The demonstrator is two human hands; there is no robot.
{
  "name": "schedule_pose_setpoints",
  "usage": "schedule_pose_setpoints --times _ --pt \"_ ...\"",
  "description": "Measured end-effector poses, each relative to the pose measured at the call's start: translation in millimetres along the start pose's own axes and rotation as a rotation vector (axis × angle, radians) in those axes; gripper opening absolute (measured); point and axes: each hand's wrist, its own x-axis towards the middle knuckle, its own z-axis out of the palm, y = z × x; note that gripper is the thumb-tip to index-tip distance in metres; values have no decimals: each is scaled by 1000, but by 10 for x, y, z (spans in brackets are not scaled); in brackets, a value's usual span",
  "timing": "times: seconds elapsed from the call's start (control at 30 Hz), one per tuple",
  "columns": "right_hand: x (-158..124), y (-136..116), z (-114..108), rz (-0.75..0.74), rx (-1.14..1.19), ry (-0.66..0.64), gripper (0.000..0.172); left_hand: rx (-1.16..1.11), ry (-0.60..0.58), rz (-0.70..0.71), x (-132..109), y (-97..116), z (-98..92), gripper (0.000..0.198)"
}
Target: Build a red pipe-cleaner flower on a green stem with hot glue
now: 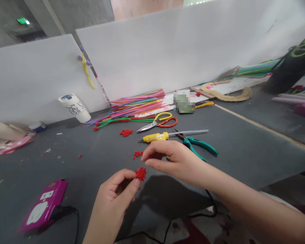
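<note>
My left hand (118, 193) pinches a small red fuzzy piece (140, 173) between thumb and forefinger, low in the middle of the view. My right hand (173, 159) hovers just above and to the right of it, fingers curled together and pointing left toward another small red piece (137, 154) on the grey table (91, 159); I cannot make out anything between its fingertips. A further clump of red bits (126, 132) lies further back.
Behind my hands lie a yellow glue gun (156, 136), teal-handled pliers (197, 145), scissors (159, 122) and a pile of coloured pipe cleaners (137, 106). A magenta device (44, 206) with a black cord sits at the near left. A white cup (75, 107) leans against white panels.
</note>
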Motion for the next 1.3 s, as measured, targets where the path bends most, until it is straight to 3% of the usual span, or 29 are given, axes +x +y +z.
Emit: schedule_pose_setpoints --times 0.17,0.4,0.57,0.8,1.3 --pt "25 53 20 64 48 81 7 8 50 56 3 -32 -19 13" --pt "-13 -10 67 -8 31 82 7 272 156 591 -22 -16 -91 14" --pt "-77 -105 77 -152 -14 89 8 388 185 807 -8 -51 -145 17" --pt "-139 -116 126 -279 -74 95 10 485 186 844 -39 -38 -164 16" --pt "-182 -140 109 -384 -125 83 10 481 165 967 -22 -69 -188 19"
